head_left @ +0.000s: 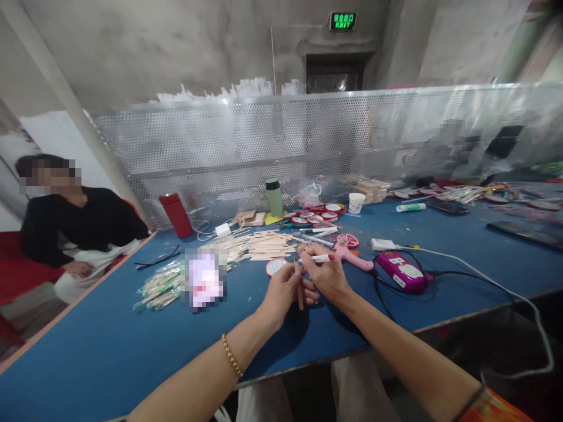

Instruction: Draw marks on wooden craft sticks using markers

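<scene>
My left hand [279, 293] is closed on a flat wooden craft stick [301, 298], which stands nearly upright between thumb and fingers. In my right hand [329, 278] is a slim white marker pen [320, 258] with a red end, held close to the top of the stick. Both hands meet above the blue table [145, 357]. Just beyond my left hand lies a round white disc with a red rim [275, 267]. A pile of loose craft sticks [269, 245] lies behind it. To the right of my right hand rests a pink glue gun [358, 258].
A purple power box [402, 272] with cables sits at right. A blurred-out phone [204, 281] and bagged green-tipped sticks [160, 287] lie at left. Behind stand a red bottle [176, 215], green bottle [274, 198] and paper cup [356, 203]. A person [79, 225] sits at far left.
</scene>
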### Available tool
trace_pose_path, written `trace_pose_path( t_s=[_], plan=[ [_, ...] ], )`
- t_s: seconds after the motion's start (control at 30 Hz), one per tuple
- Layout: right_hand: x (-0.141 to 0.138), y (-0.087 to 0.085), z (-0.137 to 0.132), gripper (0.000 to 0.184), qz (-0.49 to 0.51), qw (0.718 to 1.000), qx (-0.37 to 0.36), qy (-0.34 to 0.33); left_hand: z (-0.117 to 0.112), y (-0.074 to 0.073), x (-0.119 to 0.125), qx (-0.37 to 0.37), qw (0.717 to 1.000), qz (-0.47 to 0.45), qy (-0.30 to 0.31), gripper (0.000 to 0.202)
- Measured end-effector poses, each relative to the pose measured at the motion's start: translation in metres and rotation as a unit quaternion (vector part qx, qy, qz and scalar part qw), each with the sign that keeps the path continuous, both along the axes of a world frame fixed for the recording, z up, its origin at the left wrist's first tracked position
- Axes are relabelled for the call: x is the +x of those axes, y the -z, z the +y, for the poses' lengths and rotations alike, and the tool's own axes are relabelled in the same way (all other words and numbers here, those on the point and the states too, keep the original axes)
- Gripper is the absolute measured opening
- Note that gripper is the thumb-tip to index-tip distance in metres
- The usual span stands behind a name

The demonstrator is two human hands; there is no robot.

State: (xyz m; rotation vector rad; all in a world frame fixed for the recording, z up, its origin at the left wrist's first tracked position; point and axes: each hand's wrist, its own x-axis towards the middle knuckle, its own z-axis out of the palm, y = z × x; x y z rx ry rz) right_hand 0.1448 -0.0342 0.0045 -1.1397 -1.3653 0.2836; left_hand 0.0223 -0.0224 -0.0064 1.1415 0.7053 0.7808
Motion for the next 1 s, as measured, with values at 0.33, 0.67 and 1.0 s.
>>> trace_pose_path(
  t_s=[0.33, 0.67, 1.0],
  plan=[
    [-0.0007, -0.0010, -0.0019, 0.030, 0.035, 0.999, -0.025, -0.012, 0.0000, -0.0015, 0.0000, -0.008, 1.000, 0.005, -0.002, 0.033],
    [-0.0017, -0.0031, -0.0018, 0.028, 0.027, 1.000, -0.009, -0.007, -0.0008, -0.0017, -0.0004, -0.004, 1.000, 0.001, 0.002, 0.037],
    [-0.0015, -0.0028, -0.0025, 0.027, 0.024, 1.000, -0.015, -0.012, -0.0009, -0.0025, 0.0005, -0.008, 1.000, 0.008, -0.004, 0.033]
  ],
)
